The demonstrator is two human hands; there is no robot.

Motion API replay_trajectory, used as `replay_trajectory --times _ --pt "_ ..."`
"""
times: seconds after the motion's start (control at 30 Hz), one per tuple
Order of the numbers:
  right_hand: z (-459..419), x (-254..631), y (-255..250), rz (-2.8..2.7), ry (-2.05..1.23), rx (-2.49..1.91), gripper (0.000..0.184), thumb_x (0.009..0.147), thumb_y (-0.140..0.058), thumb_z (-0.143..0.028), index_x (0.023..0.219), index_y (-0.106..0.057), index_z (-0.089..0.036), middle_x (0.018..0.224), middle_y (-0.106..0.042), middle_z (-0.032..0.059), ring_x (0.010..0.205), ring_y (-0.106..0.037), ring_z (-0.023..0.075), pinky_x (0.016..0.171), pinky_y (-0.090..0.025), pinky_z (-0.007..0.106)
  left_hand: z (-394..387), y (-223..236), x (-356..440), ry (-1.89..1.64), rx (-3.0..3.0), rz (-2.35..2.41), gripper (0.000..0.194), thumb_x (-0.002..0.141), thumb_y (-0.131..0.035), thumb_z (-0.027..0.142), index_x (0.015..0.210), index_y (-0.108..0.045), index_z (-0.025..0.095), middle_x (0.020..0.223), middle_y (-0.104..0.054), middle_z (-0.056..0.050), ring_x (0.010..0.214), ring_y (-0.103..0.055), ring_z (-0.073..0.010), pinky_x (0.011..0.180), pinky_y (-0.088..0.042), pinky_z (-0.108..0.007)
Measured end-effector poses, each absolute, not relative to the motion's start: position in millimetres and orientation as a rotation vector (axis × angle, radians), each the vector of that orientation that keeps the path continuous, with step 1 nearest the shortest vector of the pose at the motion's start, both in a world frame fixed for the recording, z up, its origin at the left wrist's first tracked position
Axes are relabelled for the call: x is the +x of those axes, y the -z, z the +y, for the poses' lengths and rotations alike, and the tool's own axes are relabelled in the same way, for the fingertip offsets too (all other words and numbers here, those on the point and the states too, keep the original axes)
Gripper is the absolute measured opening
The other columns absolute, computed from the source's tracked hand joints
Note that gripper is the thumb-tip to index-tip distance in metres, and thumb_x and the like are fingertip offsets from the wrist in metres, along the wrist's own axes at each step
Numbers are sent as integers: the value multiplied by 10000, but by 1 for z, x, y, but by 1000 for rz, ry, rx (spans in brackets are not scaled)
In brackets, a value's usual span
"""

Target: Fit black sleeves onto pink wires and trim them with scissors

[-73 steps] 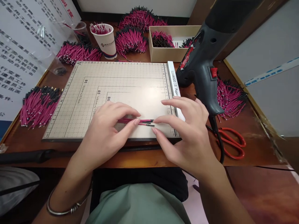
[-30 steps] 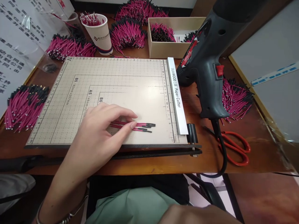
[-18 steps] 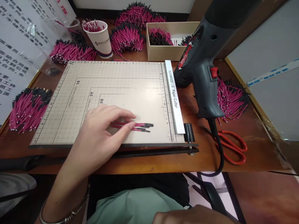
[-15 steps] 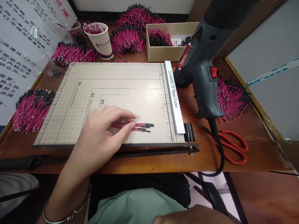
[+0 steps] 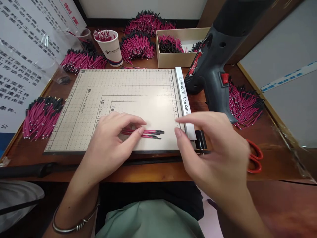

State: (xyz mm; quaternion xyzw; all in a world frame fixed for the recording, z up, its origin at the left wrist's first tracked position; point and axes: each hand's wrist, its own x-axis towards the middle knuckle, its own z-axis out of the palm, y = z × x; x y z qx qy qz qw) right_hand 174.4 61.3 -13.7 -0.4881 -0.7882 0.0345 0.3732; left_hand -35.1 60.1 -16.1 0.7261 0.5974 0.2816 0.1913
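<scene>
My left hand [image 5: 112, 138] rests low over the board of the paper cutter [image 5: 138, 79], thumb and forefinger curled around a few thin red wires [image 5: 146, 135]. The wires lie side by side, their black-sleeved ends pointing right; their other ends are hidden under my palm. My right hand [image 5: 210, 145] hovers above the cutter's right edge, near its white guide strip [image 5: 182, 96]. Its thumb and forefinger are apart with nothing between them, a short way right of the black ends.
A dark heat gun [image 5: 213, 69] stands at the right, with red-handled scissors [image 5: 256, 157] partly behind my right hand. Bundles of red wires [image 5: 43, 117] lie around the board. At the back are a paper cup [image 5: 110, 51] and a shallow box [image 5: 175, 61], both holding wires.
My right hand has risen from near my lap to the cutter's right edge, its fingers opened. My left hand stays at the wires. The view has shifted slightly.
</scene>
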Motion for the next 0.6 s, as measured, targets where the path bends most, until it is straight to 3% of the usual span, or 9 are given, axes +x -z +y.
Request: replay_trajectory --times 0.23,0.6 --pt "72 161 42 -2049 88 -1434 298 936 -575 -224 1222 -627 -154 1333 -636 166 1256 -592 350 1053 -440 588 60 18 -33 -785 2091 1656 119 968 -601 323 957 -706 268 971 -759 12 928 -666 -224 869 -453 -422" --pt "69 161 41 -2038 56 -1472 287 956 -569 -268 1230 -596 -190 1352 -633 152 1285 -580 336 1109 -391 594 56 20 -26 -767 2167 1684 113 988 -590 329 961 -687 278 985 -748 7 931 -648 -244 863 -432 -453"
